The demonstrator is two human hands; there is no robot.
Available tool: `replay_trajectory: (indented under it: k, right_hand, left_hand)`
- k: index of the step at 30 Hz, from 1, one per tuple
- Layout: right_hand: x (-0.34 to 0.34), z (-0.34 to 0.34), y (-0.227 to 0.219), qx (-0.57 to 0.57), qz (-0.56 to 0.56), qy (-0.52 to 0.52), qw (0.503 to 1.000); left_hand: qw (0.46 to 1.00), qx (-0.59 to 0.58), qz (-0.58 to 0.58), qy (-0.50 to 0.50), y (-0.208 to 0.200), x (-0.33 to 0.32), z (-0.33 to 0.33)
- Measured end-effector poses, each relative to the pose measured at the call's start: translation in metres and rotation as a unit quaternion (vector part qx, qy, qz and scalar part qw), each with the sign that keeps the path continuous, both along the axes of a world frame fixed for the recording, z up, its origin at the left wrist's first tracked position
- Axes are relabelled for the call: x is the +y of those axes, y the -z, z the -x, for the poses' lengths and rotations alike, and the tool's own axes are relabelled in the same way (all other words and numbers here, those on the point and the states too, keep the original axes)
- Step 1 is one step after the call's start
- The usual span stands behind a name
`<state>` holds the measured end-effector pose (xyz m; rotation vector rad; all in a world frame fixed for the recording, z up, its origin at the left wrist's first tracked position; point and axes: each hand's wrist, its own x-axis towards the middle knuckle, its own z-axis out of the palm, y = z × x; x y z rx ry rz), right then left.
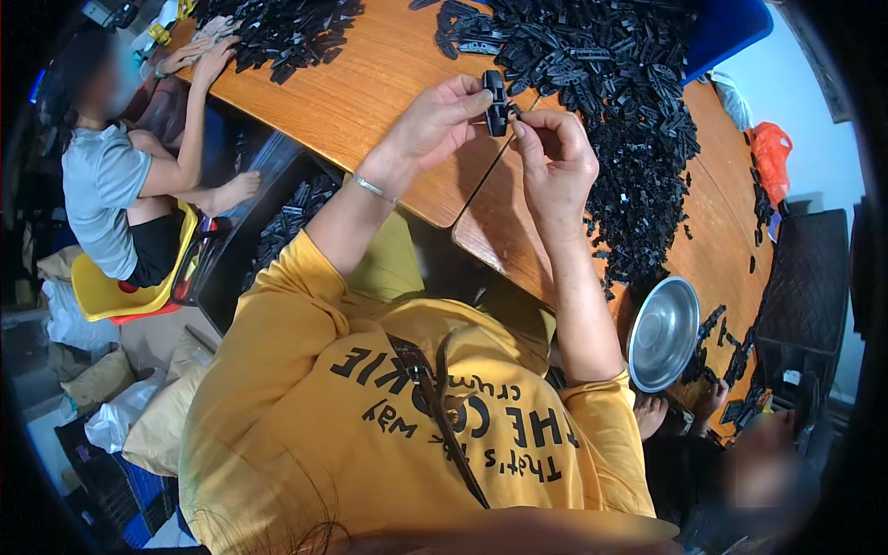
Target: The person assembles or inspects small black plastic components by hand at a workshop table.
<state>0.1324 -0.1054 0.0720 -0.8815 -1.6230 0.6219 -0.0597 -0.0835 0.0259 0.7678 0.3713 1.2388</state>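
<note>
Above the table's near edge, my left hand grips a long black plastic part between thumb and fingers, holding it upright. Close to its right side, my right hand pinches a small black piece against the lower end of that part. Whether the two pieces are joined I cannot tell. Beyond my hands lies a large heap of long black plastic parts. A heap of smaller black pieces spreads to the right of my right hand.
A round metal bowl stands right of my right forearm. A blue bin is at the far right, near a red plastic bag. A person on a yellow chair works at the left; another person's hand is at lower right.
</note>
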Motion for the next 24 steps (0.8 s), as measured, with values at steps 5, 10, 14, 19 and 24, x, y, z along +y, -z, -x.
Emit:
replay_trajectory:
  k: [5,10,14,19,24]
  right_hand:
    - [-0.003,0.0,-0.011,0.021,-0.038,0.012,0.999]
    - [-0.005,0.003,-0.012,-0.014,-0.073,0.013,0.997]
    - [-0.011,0.001,-0.01,-0.036,-0.063,0.007,0.997]
    - [-0.016,-0.001,0.001,-0.05,0.035,0.019,0.998]
    - [-0.027,0.01,0.033,-0.087,0.174,-0.029,0.98]
  left_hand:
    - [0.999,0.021,-0.009,-0.026,-0.022,-0.016,-0.013]
    - [0.996,0.059,-0.012,-0.066,-0.034,-0.028,-0.019]
    - [0.993,0.087,-0.017,-0.074,-0.033,-0.032,-0.017]
    - [0.983,0.148,-0.048,-0.095,-0.038,-0.046,-0.025]
    - [0.953,0.277,-0.047,-0.112,-0.029,-0.068,-0.011]
